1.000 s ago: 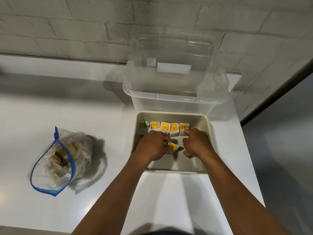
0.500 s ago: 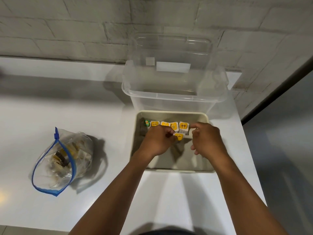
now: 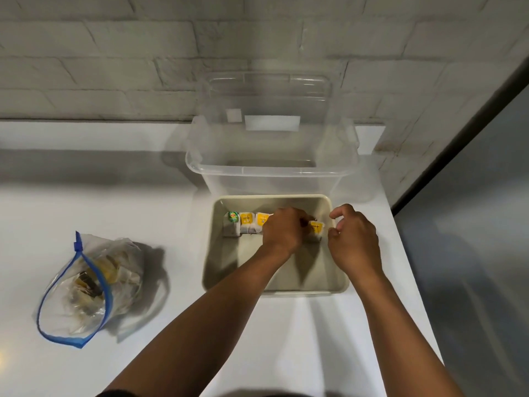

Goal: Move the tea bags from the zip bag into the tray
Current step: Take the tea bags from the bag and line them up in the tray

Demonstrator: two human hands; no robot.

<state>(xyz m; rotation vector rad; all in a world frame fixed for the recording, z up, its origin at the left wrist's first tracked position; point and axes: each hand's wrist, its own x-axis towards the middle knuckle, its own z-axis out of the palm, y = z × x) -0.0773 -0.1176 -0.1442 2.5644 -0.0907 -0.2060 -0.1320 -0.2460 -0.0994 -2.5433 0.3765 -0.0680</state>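
Some tea bags [image 3: 247, 222] perhaps behind fingers [image 3: 289, 222]

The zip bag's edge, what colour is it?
Blue: the zip bag has a blue zip edge, seen in the head view.

Light moderate, cool, overhead, slightly from the right. Countertop [image 3: 100, 213] bright white, near overexposed in places; warm glare spot at lower left edge. Soft dark shadow band along the foot of the brick wall [image 3: 114, 67]. Zip bag [image 3: 86, 285] throws a soft shadow to its right. Forearm shadows fall inside the tray [image 3: 274, 197]. Wide-angle bowing at edges: wall lines curve. Fine detail smeared, mildly soft overall; tea bag [image 3: 315, 227] print unreadable.
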